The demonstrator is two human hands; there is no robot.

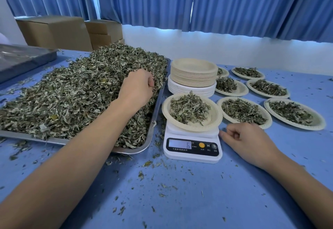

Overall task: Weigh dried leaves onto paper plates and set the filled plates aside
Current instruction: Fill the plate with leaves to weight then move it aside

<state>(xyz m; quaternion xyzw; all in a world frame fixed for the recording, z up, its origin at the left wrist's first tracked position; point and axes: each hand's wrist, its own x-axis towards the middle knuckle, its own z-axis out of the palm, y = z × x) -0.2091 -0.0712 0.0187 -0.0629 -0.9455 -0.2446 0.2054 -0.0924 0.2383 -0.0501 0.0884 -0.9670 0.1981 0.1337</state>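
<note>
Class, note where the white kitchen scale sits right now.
The scale sits right of centre in the head view, between the leaf tray and the right hand, with a filled plate on it.

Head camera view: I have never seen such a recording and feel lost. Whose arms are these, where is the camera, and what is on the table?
No machine here: a person wears the camera on the head, so it looks down at their own arms. The left hand digs into a heap of dried grey-green leaves on a shallow metal tray, fingers curled round some. The right hand rests on the blue table, holding nothing. Between them a white kitchen scale carries a round beige paper plate of leaves. Behind stands a stack of empty paper plates; filled plates lie to the right.
</note>
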